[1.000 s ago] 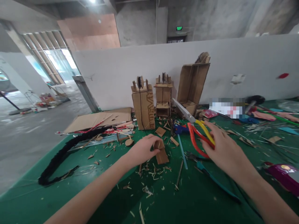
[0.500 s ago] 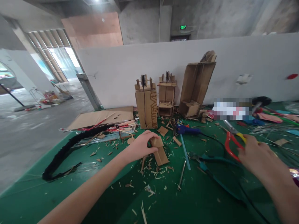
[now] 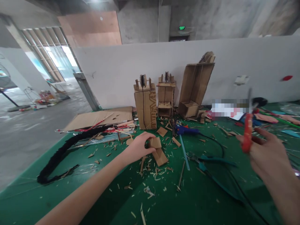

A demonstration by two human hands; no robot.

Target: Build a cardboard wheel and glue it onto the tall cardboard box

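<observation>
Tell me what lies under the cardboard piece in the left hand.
The cardboard piece, pinched by the left hand, rests on a second cardboard piece lying on the green table among wood shavings. Whatever joins the two pieces is hidden beneath them.

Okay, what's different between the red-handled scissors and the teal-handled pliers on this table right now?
The red-handled scissors are lifted off the table in the right hand, standing nearly upright; the teal-handled pliers lie flat and untouched on the green table. The scissors look motion-blurred; the pliers are sharp. The scissors' handles are red, the pliers' teal. Both are two-handled hand tools.
</observation>
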